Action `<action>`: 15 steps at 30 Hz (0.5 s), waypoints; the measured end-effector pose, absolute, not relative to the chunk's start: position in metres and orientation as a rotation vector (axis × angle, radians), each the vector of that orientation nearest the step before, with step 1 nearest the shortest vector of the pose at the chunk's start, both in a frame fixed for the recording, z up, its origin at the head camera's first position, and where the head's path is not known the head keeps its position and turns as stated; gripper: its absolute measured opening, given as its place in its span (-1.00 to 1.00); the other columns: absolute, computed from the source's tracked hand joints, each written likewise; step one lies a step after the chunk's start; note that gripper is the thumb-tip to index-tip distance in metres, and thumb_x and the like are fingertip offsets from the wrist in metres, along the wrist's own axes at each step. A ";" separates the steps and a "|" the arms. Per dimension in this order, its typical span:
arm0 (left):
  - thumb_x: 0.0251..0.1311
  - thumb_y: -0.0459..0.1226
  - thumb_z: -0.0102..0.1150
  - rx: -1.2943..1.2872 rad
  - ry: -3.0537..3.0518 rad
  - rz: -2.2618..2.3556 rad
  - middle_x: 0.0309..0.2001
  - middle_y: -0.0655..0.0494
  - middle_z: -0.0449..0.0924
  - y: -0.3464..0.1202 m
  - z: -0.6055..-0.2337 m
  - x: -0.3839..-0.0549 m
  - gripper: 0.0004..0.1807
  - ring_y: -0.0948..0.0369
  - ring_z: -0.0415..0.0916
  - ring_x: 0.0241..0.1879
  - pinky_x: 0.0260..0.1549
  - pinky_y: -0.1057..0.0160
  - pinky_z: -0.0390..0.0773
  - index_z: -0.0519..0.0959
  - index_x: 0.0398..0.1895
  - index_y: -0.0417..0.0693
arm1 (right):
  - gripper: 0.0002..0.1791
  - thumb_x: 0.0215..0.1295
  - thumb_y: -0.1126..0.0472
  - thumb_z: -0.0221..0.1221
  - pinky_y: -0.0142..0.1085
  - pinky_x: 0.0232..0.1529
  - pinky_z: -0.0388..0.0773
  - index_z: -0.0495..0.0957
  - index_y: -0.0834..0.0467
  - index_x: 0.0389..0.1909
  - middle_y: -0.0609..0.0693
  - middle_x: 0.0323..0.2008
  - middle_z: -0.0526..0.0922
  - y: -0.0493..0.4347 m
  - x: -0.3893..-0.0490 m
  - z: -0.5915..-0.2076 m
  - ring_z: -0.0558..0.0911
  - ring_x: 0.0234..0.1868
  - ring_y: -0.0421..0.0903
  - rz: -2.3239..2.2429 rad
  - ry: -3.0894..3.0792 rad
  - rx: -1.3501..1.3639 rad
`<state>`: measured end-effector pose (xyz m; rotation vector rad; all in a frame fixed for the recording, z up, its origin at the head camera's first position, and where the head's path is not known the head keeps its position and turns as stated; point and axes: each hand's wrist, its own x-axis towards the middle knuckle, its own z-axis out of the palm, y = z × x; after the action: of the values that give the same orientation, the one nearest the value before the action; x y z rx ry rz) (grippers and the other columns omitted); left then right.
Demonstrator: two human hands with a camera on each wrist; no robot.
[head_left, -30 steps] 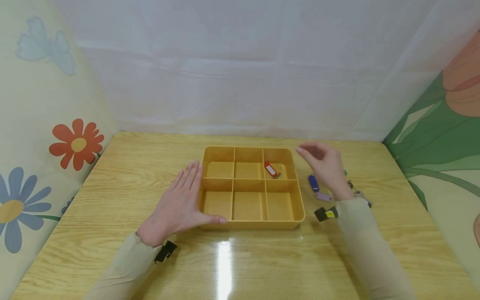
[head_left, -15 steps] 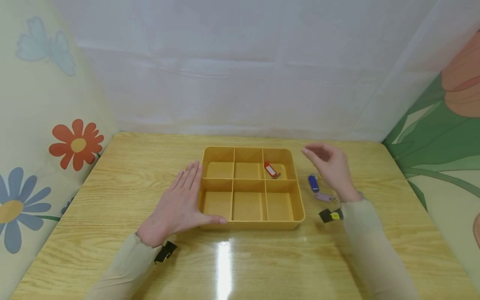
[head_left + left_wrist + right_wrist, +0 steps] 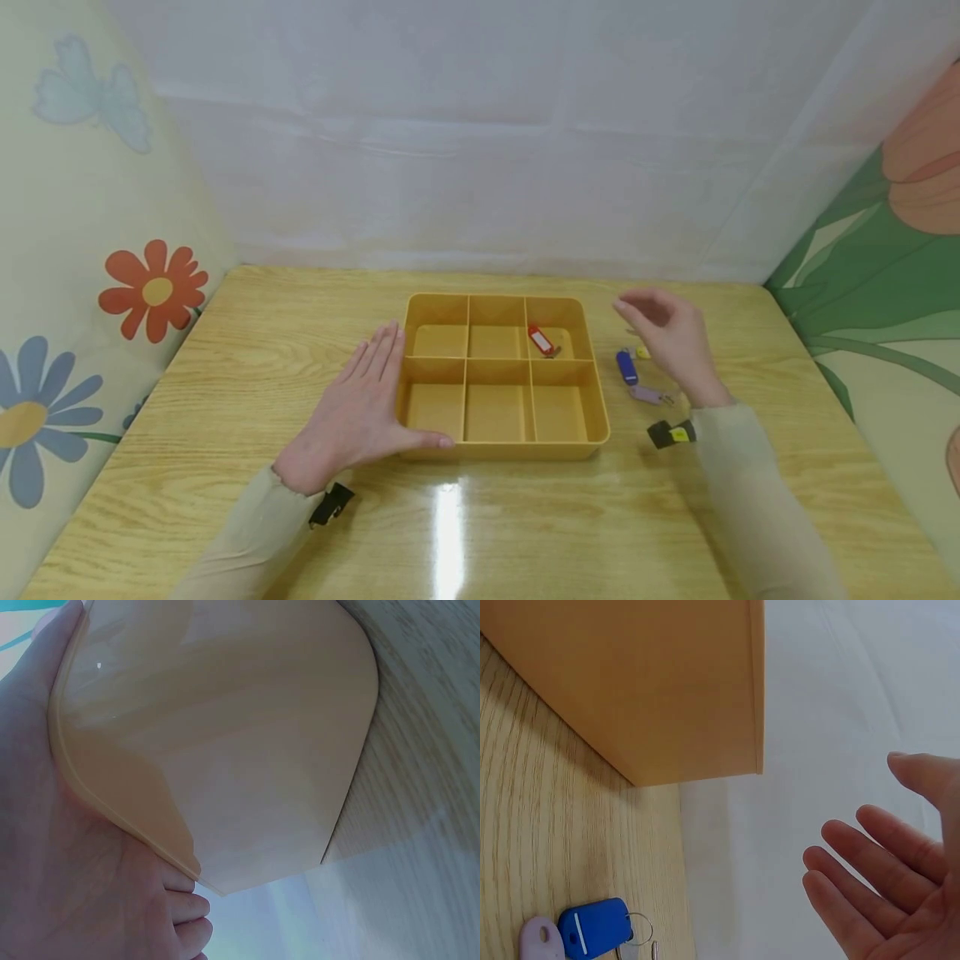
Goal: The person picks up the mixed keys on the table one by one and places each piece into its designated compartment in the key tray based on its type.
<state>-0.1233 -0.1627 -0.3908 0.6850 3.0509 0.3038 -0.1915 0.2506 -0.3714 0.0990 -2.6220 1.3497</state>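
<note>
A yellow six-compartment organizer box (image 3: 504, 451) stands on the table. My left hand (image 3: 352, 408) lies against its left side with straight fingers, the thumb along the front rim; the left wrist view shows this palm (image 3: 45, 825) at the box's edge. In the back right compartment lies a red key tag (image 3: 540, 340) with a small key. My right hand (image 3: 671, 337) hovers right of the box, holding nothing, its fingers (image 3: 877, 877) loosely bent and apart from the thumb. Below it are a blue key tag (image 3: 627, 367), a lilac key tag (image 3: 647, 395) and a partly hidden yellow one (image 3: 642, 352).
The wooden table (image 3: 480, 533) meets a white cloth backdrop (image 3: 480, 167) behind the box. Painted side panels with flowers stand left and right. A black wrist-worn piece (image 3: 331, 504) sits by the left cuff, and another (image 3: 670, 433) by the right.
My right hand has moved right and slightly down, away from the box, uncovering more of the yellow and lilac tags. The left hand, the box and the red key tag have stayed put.
</note>
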 end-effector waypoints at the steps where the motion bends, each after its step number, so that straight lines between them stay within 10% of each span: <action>1: -0.24 0.74 -0.11 0.685 3.051 0.302 0.60 -0.17 -0.49 -0.163 -0.391 -0.123 0.65 0.00 -0.48 0.58 0.52 -0.02 -0.28 -0.34 0.61 -0.31 | -0.38 0.36 -0.30 0.21 -0.15 0.07 0.64 0.62 0.11 0.16 0.03 0.06 0.69 0.251 -0.191 -0.371 0.64 0.05 -0.06 1.349 -2.626 0.095; 15: -0.23 0.74 -0.11 0.687 3.050 0.302 0.60 -0.17 -0.50 -0.163 -0.391 -0.123 0.64 -0.02 -0.48 0.58 0.52 -0.01 -0.29 -0.40 0.60 -0.27 | -0.31 0.37 -0.35 0.16 -0.19 0.04 0.65 0.59 0.11 0.22 0.03 0.14 0.65 0.267 -0.186 -0.371 0.61 0.10 -0.01 1.323 -2.672 0.011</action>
<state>-0.1232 -0.1627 -0.3913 0.6870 3.0499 0.3017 -0.1863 0.2671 -0.3709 0.0112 -2.6717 1.3230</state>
